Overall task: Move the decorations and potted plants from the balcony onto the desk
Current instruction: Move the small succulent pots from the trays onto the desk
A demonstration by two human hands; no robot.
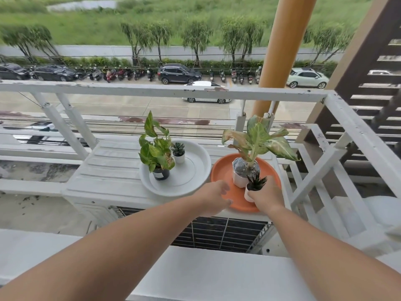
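Note:
An orange tray (223, 170) sits on a white air-conditioner unit (112, 170) outside the balcony. On the tray stand a tall variegated plant in a white pot (240, 177) and a small dark spiky succulent in a white pot (255, 185). My right hand (265, 197) is wrapped around the small succulent's pot. My left hand (213, 195) rests at the orange tray's near-left rim, fingers apart. To the left, a white tray (195, 170) holds a leafy plant in a black pot (158, 155) and a tiny succulent in a white pot (179, 153).
A white metal railing (152, 90) runs behind and to the right of the unit. A white balcony ledge (195, 274) lies under my forearms. An orange pillar (284, 51) rises at the back right. A street with parked cars lies far below.

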